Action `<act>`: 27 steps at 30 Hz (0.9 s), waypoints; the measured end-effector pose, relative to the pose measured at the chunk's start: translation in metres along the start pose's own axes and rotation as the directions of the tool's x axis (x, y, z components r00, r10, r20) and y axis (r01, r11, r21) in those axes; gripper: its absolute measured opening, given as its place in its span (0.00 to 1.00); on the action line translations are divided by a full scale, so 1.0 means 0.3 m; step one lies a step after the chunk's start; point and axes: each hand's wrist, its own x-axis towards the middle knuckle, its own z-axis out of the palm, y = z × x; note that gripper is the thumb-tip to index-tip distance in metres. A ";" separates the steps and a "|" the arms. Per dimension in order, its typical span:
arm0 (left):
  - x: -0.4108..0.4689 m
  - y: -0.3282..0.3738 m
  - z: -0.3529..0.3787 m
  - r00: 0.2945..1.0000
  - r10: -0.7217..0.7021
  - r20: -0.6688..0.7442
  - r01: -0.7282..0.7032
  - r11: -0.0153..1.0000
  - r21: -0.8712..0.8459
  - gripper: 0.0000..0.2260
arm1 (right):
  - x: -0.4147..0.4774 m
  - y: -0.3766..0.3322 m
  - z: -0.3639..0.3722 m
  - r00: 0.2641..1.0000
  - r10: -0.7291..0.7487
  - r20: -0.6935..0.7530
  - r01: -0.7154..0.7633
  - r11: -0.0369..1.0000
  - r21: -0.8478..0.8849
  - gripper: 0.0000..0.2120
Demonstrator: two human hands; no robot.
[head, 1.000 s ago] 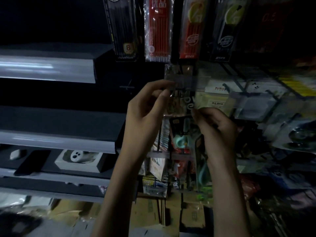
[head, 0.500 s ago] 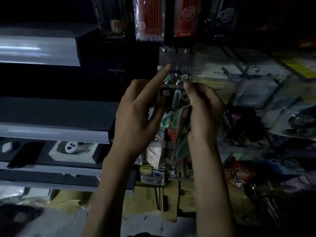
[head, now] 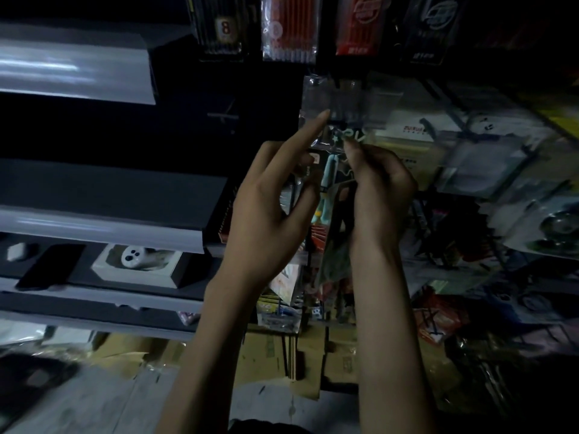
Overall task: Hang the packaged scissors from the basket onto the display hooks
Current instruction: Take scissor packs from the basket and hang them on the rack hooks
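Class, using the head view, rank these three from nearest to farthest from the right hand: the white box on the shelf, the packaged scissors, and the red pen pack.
1. packaged scissors: gripped in the right hand itself.
2. red pen pack: hanging above, up and to the left.
3. white box: far left, on a lower shelf.

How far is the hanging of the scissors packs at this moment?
Done: unclear; the basket is out of view, so hung packs cannot be counted. In hand: the right hand grips one packaged scissors near its top, while the left hand touches the clear plastic above with its index fingertip. Left: this pack looks not yet hooked.
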 end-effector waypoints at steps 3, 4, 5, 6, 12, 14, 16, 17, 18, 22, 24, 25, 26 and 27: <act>0.004 -0.005 0.005 1.000 -0.015 -0.012 0.014 0.997 -0.080 0.25 | 0.017 0.004 0.007 1.000 0.001 0.007 -0.001 0.999 0.032 0.04; 0.004 -0.007 0.006 1.000 -0.015 -0.024 0.013 0.995 -0.097 0.23 | 0.019 0.005 0.010 1.000 0.008 0.010 -0.008 0.999 0.042 0.04; 0.002 -0.008 0.009 0.999 -0.013 -0.046 0.008 0.994 -0.111 0.22 | 0.019 0.006 0.011 1.000 0.022 0.012 -0.022 0.998 0.058 0.04; -0.001 -0.010 0.012 0.997 -0.015 -0.074 0.005 0.992 -0.129 0.19 | 0.019 0.010 0.012 0.999 0.041 0.010 -0.042 0.996 0.075 0.04; -0.024 -0.073 0.037 0.977 -0.123 -0.175 0.089 0.977 -0.192 0.08 | 0.014 0.011 -0.009 0.994 0.104 0.024 -0.105 0.994 0.030 0.06; -0.027 -0.103 0.052 0.963 -0.172 -0.210 0.142 0.979 -0.149 0.08 | 0.011 0.005 -0.013 0.995 0.099 0.025 -0.099 0.995 0.025 0.08; -0.032 -0.135 0.070 0.942 -0.234 -0.238 0.204 0.968 -0.144 0.09 | 0.013 0.002 -0.012 0.994 0.107 0.027 -0.107 0.994 0.022 0.08; -0.033 -0.152 0.078 0.935 -0.266 -0.235 0.235 0.960 -0.154 0.11 | 0.014 0.001 -0.010 0.993 0.119 0.023 -0.120 0.993 0.017 0.09; -0.034 -0.167 0.085 0.929 -0.299 -0.218 0.264 0.949 -0.174 0.13 | 0.014 0.000 -0.007 0.992 0.129 0.012 -0.129 0.991 0.016 0.10; -0.033 -0.191 0.100 0.904 -0.420 -0.079 0.375 0.867 -0.328 0.10 | 0.018 0.003 -0.005 0.995 0.101 0.020 -0.101 0.995 0.010 0.07; -0.037 -0.196 0.107 0.901 -0.427 -0.072 0.377 0.857 -0.352 0.07 | 0.024 0.012 -0.014 0.996 0.089 0.026 -0.089 0.996 -0.002 0.09; -0.040 -0.198 0.110 0.899 -0.431 -0.077 0.377 0.852 -0.362 0.07 | 0.027 0.016 -0.020 0.996 0.086 0.030 -0.085 0.996 -0.023 0.10; -0.041 -0.201 0.113 0.896 -0.437 -0.085 0.379 0.848 -0.371 0.07 | 0.029 0.017 -0.024 0.996 0.082 0.034 -0.081 0.996 -0.040 0.10; -0.041 -0.204 0.115 0.893 -0.441 -0.091 0.379 0.845 -0.378 0.08 | 0.028 0.019 -0.029 0.997 0.068 0.038 -0.066 0.996 -0.057 0.10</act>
